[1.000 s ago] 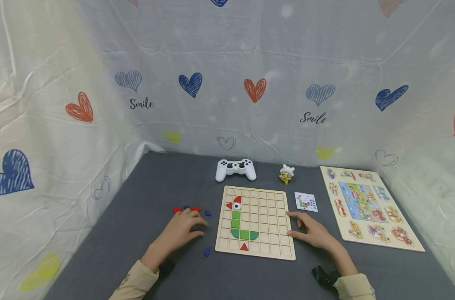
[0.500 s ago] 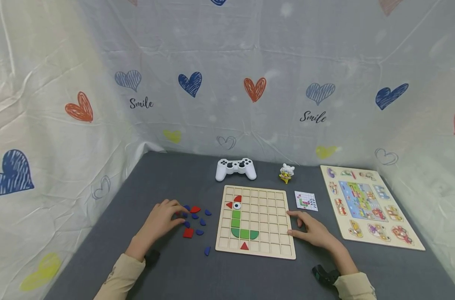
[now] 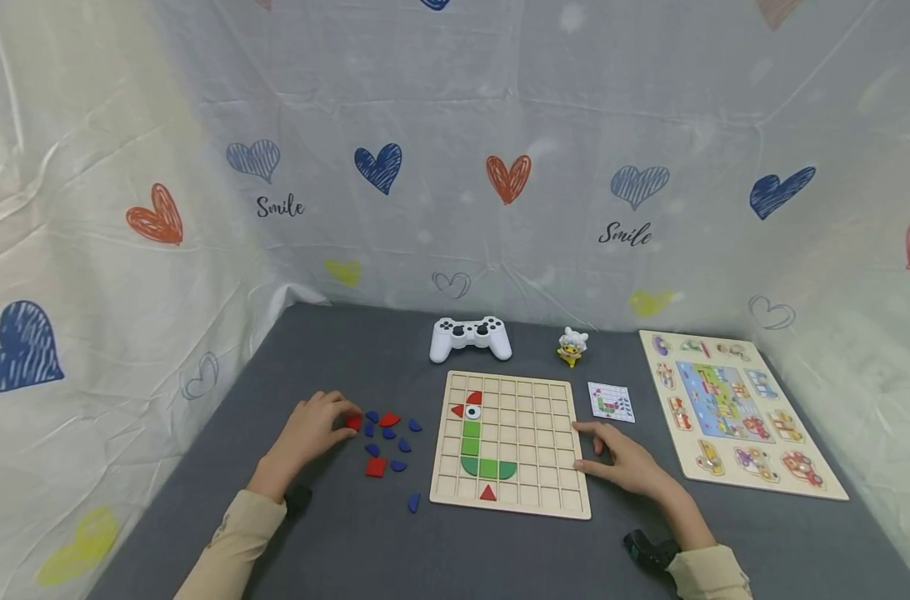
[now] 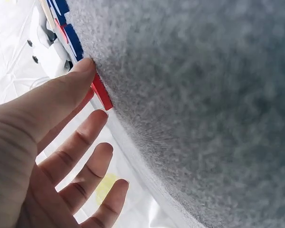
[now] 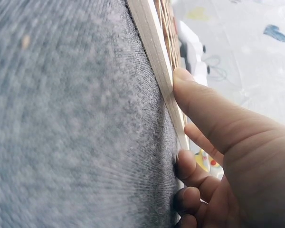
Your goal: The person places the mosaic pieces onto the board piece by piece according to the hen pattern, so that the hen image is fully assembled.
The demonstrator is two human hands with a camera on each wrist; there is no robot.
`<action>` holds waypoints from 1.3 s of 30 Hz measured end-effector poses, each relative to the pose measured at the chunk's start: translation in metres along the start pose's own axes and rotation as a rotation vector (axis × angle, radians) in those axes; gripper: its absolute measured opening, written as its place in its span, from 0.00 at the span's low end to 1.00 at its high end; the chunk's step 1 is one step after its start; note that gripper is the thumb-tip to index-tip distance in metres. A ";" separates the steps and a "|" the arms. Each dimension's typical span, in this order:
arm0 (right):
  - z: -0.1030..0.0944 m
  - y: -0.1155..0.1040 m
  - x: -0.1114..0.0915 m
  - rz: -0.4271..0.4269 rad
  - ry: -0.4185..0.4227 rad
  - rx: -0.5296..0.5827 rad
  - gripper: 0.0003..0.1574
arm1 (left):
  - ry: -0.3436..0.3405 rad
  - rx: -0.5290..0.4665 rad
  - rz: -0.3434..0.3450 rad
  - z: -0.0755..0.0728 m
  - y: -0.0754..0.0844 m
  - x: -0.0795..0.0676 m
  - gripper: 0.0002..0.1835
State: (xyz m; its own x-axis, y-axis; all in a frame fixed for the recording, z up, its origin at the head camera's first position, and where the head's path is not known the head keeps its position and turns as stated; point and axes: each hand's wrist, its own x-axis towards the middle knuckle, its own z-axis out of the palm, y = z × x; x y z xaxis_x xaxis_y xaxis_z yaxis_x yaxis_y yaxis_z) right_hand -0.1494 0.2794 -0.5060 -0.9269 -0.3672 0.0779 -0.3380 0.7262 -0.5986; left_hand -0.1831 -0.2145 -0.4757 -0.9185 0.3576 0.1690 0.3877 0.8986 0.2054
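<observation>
At the left side of the loose pieces, my left hand (image 3: 307, 432) pinches a red piece (image 3: 353, 422) between thumb and index finger. In the left wrist view, the thumb tip lies against that red piece (image 4: 102, 92) and the other fingers stand apart. Several blue half-round pieces (image 3: 389, 433), a red square (image 3: 376, 467) and a red curved piece (image 3: 389, 419) lie just right of it. My right hand (image 3: 626, 461) rests its thumb and index finger against the right edge of a wooden grid board (image 3: 533, 433). Green, red and eye-marked pieces form a figure (image 3: 471, 446) on the board's left part.
Behind the board stand a white game controller (image 3: 471, 339) and a small figurine (image 3: 572, 347). A pattern card (image 3: 611, 402) lies right of the board, and a wooden picture puzzle (image 3: 740, 417) lies further right. One blue piece (image 3: 413, 502) sits apart near the board's lower left corner.
My left hand has moved back to the left, uncovering the blue and red pieces, and now holds a red piece at their left side. The right hand has stayed at the board's edge.
</observation>
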 end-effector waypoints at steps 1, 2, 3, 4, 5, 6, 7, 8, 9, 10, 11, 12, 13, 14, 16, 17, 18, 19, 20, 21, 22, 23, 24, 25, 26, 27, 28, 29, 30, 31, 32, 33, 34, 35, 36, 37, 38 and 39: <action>0.000 0.000 0.000 -0.001 0.001 -0.001 0.36 | -0.004 0.001 -0.005 0.000 0.000 0.001 0.13; 0.000 0.000 0.000 -0.001 0.002 -0.002 0.36 | -0.008 0.004 -0.006 0.000 -0.001 0.001 0.13; 0.001 0.000 0.000 -0.001 0.002 -0.003 0.36 | -0.009 0.007 -0.006 0.000 -0.001 0.001 0.12; 0.001 0.000 0.000 0.000 0.002 -0.004 0.36 | -0.012 0.008 -0.005 0.000 -0.002 0.002 0.12; 0.001 0.000 0.000 0.001 0.002 -0.005 0.36 | -0.015 0.011 -0.004 0.001 -0.002 0.002 0.12; 0.001 0.000 0.000 0.002 0.001 -0.005 0.36 | -0.017 0.011 -0.006 0.001 -0.002 0.002 0.12; 0.001 0.000 0.000 0.002 0.001 -0.005 0.36 | -0.018 0.011 -0.005 0.001 -0.002 0.002 0.12; 0.001 0.000 0.000 0.003 0.001 -0.005 0.36 | -0.019 0.014 -0.004 0.001 -0.002 0.002 0.11; 0.001 0.000 0.000 0.003 0.000 -0.004 0.36 | -0.019 0.015 -0.003 0.002 -0.002 0.002 0.11; 0.000 0.000 0.000 0.003 0.001 -0.003 0.36 | -0.021 0.016 -0.002 0.002 -0.002 0.002 0.11; 0.000 0.000 0.000 0.002 0.001 -0.002 0.36 | -0.020 0.018 0.000 0.001 -0.001 0.003 0.11; 0.000 0.000 0.000 0.003 0.000 -0.002 0.36 | -0.021 0.018 0.001 0.002 -0.001 0.003 0.11; 0.000 -0.001 0.000 0.003 0.000 -0.001 0.36 | -0.021 0.019 0.002 0.001 -0.001 0.002 0.11; 0.000 -0.001 0.000 0.003 -0.001 0.000 0.36 | -0.020 0.019 0.004 0.001 -0.001 0.002 0.11; 0.000 -0.001 0.000 0.003 -0.001 0.004 0.36 | -0.014 0.016 0.006 0.002 -0.001 0.002 0.11; 0.000 -0.001 0.000 0.004 -0.001 0.006 0.36 | -0.009 0.012 0.005 0.002 -0.001 0.002 0.11; 0.000 -0.001 0.000 0.003 -0.001 0.005 0.36 | -0.003 0.012 0.005 0.002 -0.001 0.002 0.10; 0.000 -0.001 0.000 0.003 0.000 0.006 0.36 | 0.006 0.010 0.005 0.003 0.000 0.002 0.10; 0.000 -0.001 0.000 0.003 0.001 0.006 0.36 | 0.016 0.006 0.008 0.003 0.000 0.002 0.10; 0.000 -0.001 0.000 0.002 0.002 0.006 0.36 | 0.025 0.005 0.014 0.004 0.001 0.002 0.10; 0.000 -0.001 0.000 0.001 0.003 0.006 0.36 | 0.031 0.005 0.017 0.004 0.002 0.002 0.10; 0.000 -0.001 0.000 -0.001 0.003 0.005 0.36 | 0.038 0.004 0.022 0.004 0.004 0.003 0.10; 0.000 -0.001 0.000 -0.002 0.004 0.004 0.36 | 0.042 0.002 0.028 0.004 0.006 0.003 0.10; 0.000 -0.001 0.000 -0.003 0.006 0.005 0.36 | 0.045 -0.002 0.034 0.004 0.009 0.004 0.10; 0.000 -0.001 0.000 -0.004 0.007 0.006 0.36 | 0.046 -0.006 0.041 0.004 0.011 0.004 0.11; 0.000 -0.001 -0.001 -0.004 0.007 0.006 0.35 | 0.045 -0.011 0.046 0.004 0.015 0.005 0.11; 0.001 -0.001 -0.001 -0.004 0.008 0.006 0.35 | 0.046 -0.017 0.050 0.004 0.019 0.006 0.11; 0.001 -0.002 -0.001 -0.004 0.008 0.006 0.35 | 0.047 -0.020 0.057 0.004 0.023 0.007 0.11; 0.001 -0.002 -0.001 -0.003 0.009 0.006 0.35 | 0.047 -0.023 0.064 0.005 0.027 0.007 0.12; 0.001 -0.002 -0.001 -0.002 0.009 0.006 0.36 | 0.048 -0.025 0.073 0.005 0.032 0.008 0.12; 0.001 -0.002 -0.001 0.000 0.009 0.005 0.36 | 0.046 -0.027 0.081 0.005 0.036 0.009 0.12; 0.001 -0.002 -0.001 0.001 0.010 0.004 0.36 | 0.046 -0.030 0.088 0.006 0.041 0.010 0.13; 0.001 -0.002 -0.001 0.003 0.010 0.002 0.36 | 0.043 -0.028 0.093 0.006 0.046 0.011 0.13; 0.001 -0.001 -0.001 0.005 0.010 -0.001 0.36 | 0.037 -0.030 0.101 0.007 0.051 0.012 0.13; 0.001 -0.001 -0.001 0.006 0.010 -0.002 0.36 | 0.033 -0.034 0.107 0.008 0.056 0.014 0.13; 0.001 -0.001 -0.001 0.007 0.011 -0.003 0.36 | 0.027 -0.040 0.114 0.009 0.061 0.015 0.12; 0.001 -0.001 -0.001 0.008 0.011 -0.005 0.36 | 0.021 -0.044 0.121 0.009 0.066 0.016 0.12; 0.001 -0.001 -0.001 0.009 0.012 -0.005 0.36 | 0.017 -0.048 0.130 0.010 0.070 0.018 0.12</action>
State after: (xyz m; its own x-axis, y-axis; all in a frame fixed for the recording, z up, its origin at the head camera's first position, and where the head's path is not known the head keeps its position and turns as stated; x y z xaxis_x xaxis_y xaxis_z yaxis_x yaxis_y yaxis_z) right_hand -0.1483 0.2786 -0.5065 -0.9317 -0.3538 0.0823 -0.3306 0.7320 -0.5957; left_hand -0.1732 -0.1424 -0.4676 -0.8588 0.4657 0.2137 0.5072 0.8315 0.2265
